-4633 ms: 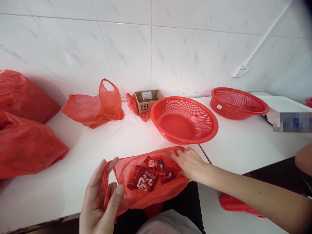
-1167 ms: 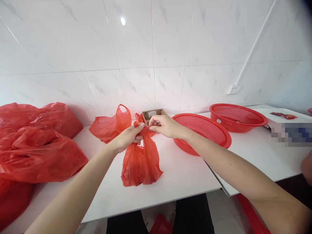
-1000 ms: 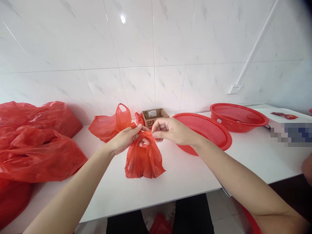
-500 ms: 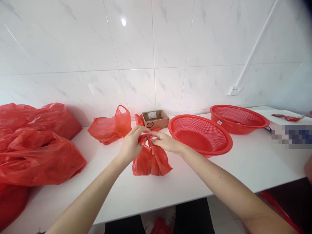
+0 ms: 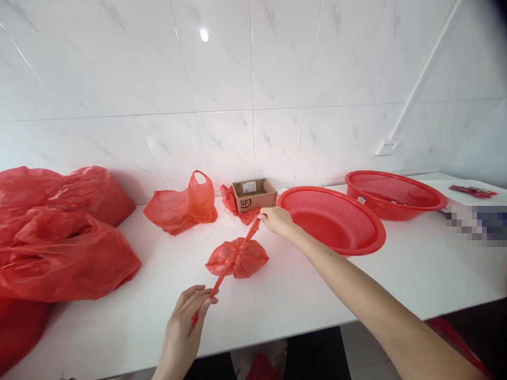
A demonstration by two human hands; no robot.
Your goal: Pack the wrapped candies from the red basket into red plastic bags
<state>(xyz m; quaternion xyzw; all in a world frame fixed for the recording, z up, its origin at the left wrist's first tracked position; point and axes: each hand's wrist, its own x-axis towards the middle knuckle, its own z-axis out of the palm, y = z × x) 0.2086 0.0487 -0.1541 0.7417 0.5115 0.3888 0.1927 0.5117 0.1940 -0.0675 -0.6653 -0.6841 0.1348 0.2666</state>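
Note:
A small red plastic bag point(image 5: 249, 259) lies on the white table, cinched at its middle by a crossing of its two handles. My left hand point(image 5: 188, 316), at the near side, pinches one twisted handle. The other handle is stretched toward the back right, its end between the closed fingers of my right hand point(image 5: 275, 219). Both handles are drawn taut in opposite directions. What the bag contains is hidden by the red plastic.
Large filled red bags point(image 5: 67, 253) are heaped at the left. A loose red bag point(image 5: 180, 206) and a cardboard box point(image 5: 255, 198) stand near the wall. Two red perforated baskets, a nearer one point(image 5: 332, 219) and a farther one point(image 5: 396, 198), are to the right, beyond which lie small packets point(image 5: 473, 191).
My hands have moved apart, the left toward me and the right slightly outward. The bag's gathered top has been pulled down into a tight crossing, and the bag now lies flatter.

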